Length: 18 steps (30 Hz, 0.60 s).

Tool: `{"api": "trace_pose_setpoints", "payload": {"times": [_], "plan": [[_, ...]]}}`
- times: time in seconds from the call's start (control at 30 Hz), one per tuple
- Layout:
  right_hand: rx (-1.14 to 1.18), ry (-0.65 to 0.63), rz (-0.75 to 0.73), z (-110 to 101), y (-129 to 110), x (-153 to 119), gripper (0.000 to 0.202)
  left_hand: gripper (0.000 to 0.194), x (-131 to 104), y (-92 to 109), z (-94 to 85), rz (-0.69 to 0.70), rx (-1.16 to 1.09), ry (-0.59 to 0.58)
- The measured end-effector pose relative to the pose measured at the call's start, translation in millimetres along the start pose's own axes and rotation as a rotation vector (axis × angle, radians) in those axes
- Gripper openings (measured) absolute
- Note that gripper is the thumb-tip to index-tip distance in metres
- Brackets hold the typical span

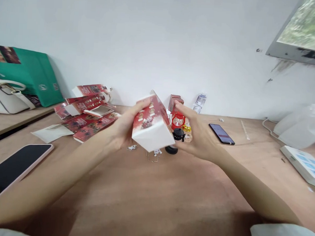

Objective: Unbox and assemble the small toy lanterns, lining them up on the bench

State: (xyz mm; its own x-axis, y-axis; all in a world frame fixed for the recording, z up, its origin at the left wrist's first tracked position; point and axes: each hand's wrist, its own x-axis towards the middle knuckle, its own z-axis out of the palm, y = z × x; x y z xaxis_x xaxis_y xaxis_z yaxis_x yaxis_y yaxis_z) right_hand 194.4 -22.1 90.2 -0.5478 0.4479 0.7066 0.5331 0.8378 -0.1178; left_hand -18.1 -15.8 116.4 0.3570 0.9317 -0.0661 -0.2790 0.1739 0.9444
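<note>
In the middle of the head view, a red and white cardboard box is held tilted above the table, its white end towards me. My left hand is closed around the box's left side, thumb on top. To the right of the box my right hand is open, thumb and fingers spread apart; whether its fingertips touch the box's corner I cannot tell. Between box and right hand stand a small red lantern-like piece, a black one and a gold one. Thin wire shapes lie below the box.
Flattened red boxes are piled at the left, near a white handbag and a green bag. Phones lie at the left and right. A clear bottle stands by the wall; a power strip is far right.
</note>
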Motion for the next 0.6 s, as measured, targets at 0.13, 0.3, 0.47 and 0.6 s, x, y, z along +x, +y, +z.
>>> {"api": "trace_pose_setpoints", "payload": {"times": [0.13, 0.3, 0.47, 0.6], "plan": [[-0.169, 0.004, -0.304, -1.6, -19.4, -4.8, 0.054, 0.031, -8.8, -19.5, 20.5, -0.215, -0.251, -0.067], [-0.252, 0.089, -0.378, -5.9, -18.9, -5.0, 0.042, 0.039, -18.1, -22.8, 25.2, -0.132, 0.006, -0.099], [-0.326, 0.186, -0.137, -18.4, -9.7, -1.5, 0.049, 0.042, -27.1, -11.2, 15.8, 0.606, 0.717, 0.087], [-0.302, 0.089, 0.039, -21.6, -9.8, -1.2, 0.046, 0.034, -29.1, -9.8, 10.8, 1.074, 1.286, 0.079]]}}
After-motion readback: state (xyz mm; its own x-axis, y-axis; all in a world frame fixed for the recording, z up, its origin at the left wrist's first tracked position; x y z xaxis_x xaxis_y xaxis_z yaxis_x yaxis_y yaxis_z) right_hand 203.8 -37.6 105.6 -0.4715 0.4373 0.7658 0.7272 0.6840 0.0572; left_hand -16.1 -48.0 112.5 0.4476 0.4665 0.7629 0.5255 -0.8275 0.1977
